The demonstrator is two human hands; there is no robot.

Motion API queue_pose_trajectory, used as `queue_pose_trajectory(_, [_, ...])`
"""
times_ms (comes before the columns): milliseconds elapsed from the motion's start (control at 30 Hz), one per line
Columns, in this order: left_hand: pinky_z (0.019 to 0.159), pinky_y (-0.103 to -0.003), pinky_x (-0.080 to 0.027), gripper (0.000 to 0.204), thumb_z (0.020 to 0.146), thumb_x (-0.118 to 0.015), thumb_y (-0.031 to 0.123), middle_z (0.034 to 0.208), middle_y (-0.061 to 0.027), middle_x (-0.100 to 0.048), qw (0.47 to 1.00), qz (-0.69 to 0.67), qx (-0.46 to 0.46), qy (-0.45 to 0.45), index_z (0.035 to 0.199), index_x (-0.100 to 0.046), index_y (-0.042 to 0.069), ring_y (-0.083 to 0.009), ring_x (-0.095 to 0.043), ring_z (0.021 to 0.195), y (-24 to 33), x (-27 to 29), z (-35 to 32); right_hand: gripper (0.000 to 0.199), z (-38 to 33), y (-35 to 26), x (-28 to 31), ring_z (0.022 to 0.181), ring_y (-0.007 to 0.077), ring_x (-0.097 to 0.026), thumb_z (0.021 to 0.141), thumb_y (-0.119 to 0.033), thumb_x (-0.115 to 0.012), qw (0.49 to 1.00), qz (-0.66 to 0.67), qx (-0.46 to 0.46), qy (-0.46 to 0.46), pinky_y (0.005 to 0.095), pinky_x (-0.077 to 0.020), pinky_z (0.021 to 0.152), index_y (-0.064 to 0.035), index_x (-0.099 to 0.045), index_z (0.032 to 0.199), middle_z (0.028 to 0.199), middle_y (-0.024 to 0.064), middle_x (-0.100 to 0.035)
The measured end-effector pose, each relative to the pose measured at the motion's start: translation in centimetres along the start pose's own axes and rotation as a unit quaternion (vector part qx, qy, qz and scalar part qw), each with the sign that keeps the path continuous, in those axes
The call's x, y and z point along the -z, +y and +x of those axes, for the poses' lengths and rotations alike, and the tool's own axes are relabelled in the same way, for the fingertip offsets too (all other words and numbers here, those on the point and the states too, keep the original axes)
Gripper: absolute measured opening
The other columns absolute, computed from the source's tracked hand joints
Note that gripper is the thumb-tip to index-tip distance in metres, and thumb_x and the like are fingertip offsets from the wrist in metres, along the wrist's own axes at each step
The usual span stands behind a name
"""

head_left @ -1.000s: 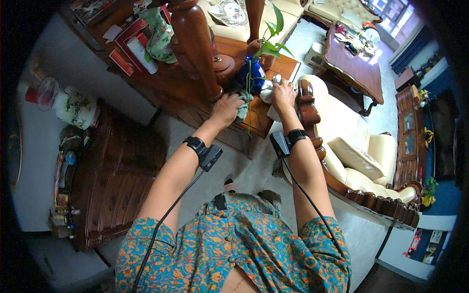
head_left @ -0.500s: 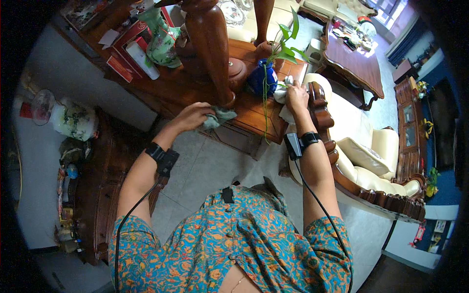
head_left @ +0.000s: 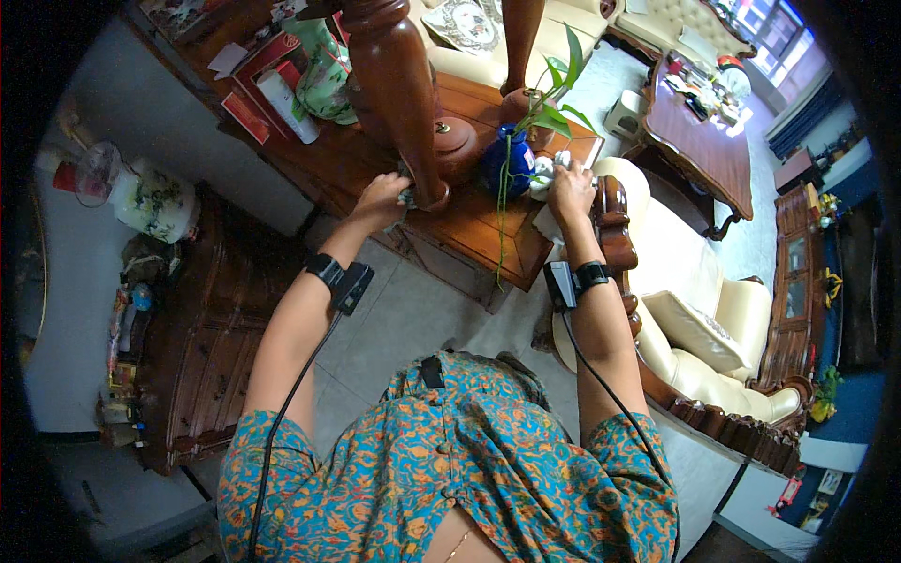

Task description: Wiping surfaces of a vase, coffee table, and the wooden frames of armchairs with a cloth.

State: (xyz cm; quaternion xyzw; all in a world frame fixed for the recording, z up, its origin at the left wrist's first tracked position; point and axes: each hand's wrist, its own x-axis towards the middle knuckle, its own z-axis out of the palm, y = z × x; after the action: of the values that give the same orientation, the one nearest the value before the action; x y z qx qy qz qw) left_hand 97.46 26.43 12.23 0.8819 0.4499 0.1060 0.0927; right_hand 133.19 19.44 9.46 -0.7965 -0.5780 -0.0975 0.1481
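My left hand (head_left: pixel 383 201) is closed on a grey-green cloth (head_left: pixel 407 196). It presses the cloth against the foot of a thick, turned wooden leg (head_left: pixel 410 113) on the wooden cabinet top (head_left: pixel 469 225). Most of the cloth is hidden behind my fingers and the leg. At the cabinet's right end my right hand (head_left: pixel 571 195) has its fingers bent round a white thing (head_left: pixel 542 178), whose kind I cannot make out. Just left of that hand stands a round blue vase (head_left: pixel 500 167) with a green trailing plant (head_left: pixel 549 114).
A brown lidded pot (head_left: pixel 456 143) stands behind the wooden leg. Further left are a green floral vase (head_left: pixel 324 70) and red boxes (head_left: pixel 246 117). A cream sofa with a carved wooden arm (head_left: pixel 615 225) adjoins the cabinet's right end. A dark chest of drawers (head_left: pixel 221 328) stands at left.
My left hand has moved right and slightly up with the cloth, from the cabinet's front edge to the foot of the wooden leg. My right hand stays almost in place beside the blue vase.
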Motion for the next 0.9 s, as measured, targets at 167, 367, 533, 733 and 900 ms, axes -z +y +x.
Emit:
queue_pose_trajectory(167, [0.090, -0.043, -0.046, 0.035, 0.075, -0.058, 0.007, 0.113, -0.0156, -0.056, 0.997, 0.068, 0.044, -0.019, 0.109, -0.060, 0.008, -0.0349, -0.051, 0.110, 3.8, 0.5, -4.4, 0.022, -2.8, -1.2, 1.0, 0.104, 0.0330, -0.055, 0.085, -0.015, -0.054, 0.998, 0.009, 0.055, -0.031, 0.0448, -0.0543, 0.077, -0.0177, -0.067, 0.101, 0.112, 0.0096, -0.054])
queue_pose_trajectory(367, [0.088, -0.044, -0.048, 0.034, 0.074, -0.057, 0.015, 0.102, -0.0205, -0.064, 0.991, 0.006, 0.021, -0.134, 0.105, -0.064, 0.004, -0.0384, -0.060, 0.098, 7.9, 3.1, -5.6, 0.022, -1.5, -0.8, 1.8, 0.106, 0.0323, -0.054, 0.084, -0.014, -0.054, 0.999, 0.015, 0.041, -0.009, 0.0427, -0.0525, 0.079, -0.0150, -0.068, 0.101, 0.112, 0.0101, -0.055])
queue_pose_trajectory(533, [0.086, -0.044, -0.048, 0.038, 0.074, -0.056, 0.021, 0.104, -0.0205, -0.065, 0.980, -0.073, -0.012, -0.185, 0.108, -0.065, 0.006, -0.0373, -0.061, 0.098, 11.2, 5.4, -2.4, 0.020, -0.5, 0.3, -0.9, 0.102, 0.0313, -0.056, 0.086, -0.023, -0.054, 0.996, 0.025, 0.033, 0.076, 0.0434, -0.0546, 0.070, -0.0134, -0.070, 0.093, 0.108, 0.0087, -0.057])
queue_pose_trajectory(733, [0.084, -0.047, -0.049, 0.040, 0.075, -0.055, 0.026, 0.102, -0.0177, -0.066, 0.997, -0.033, -0.003, -0.077, 0.110, -0.065, 0.010, -0.0386, -0.062, 0.093, 13.9, 5.8, -0.8, 0.019, -2.4, -0.5, 1.4, 0.100, 0.0331, -0.057, 0.086, -0.019, -0.052, 0.994, 0.064, 0.083, -0.001, 0.0449, -0.0544, 0.071, -0.0134, -0.069, 0.094, 0.106, 0.0108, -0.057])
queue_pose_trajectory(900, [0.079, -0.049, -0.051, 0.032, 0.075, -0.054, 0.022, 0.099, -0.0191, -0.065, 0.999, 0.028, 0.022, 0.019, 0.103, -0.066, 0.011, -0.0377, -0.064, 0.089, 17.1, 9.4, 0.1, 0.025, -1.4, -0.1, 3.9, 0.098, 0.0359, -0.057, 0.080, -0.009, -0.056, 0.978, 0.168, -0.008, 0.123, 0.0444, -0.0523, 0.078, -0.0110, -0.065, 0.103, 0.114, 0.0149, -0.057])
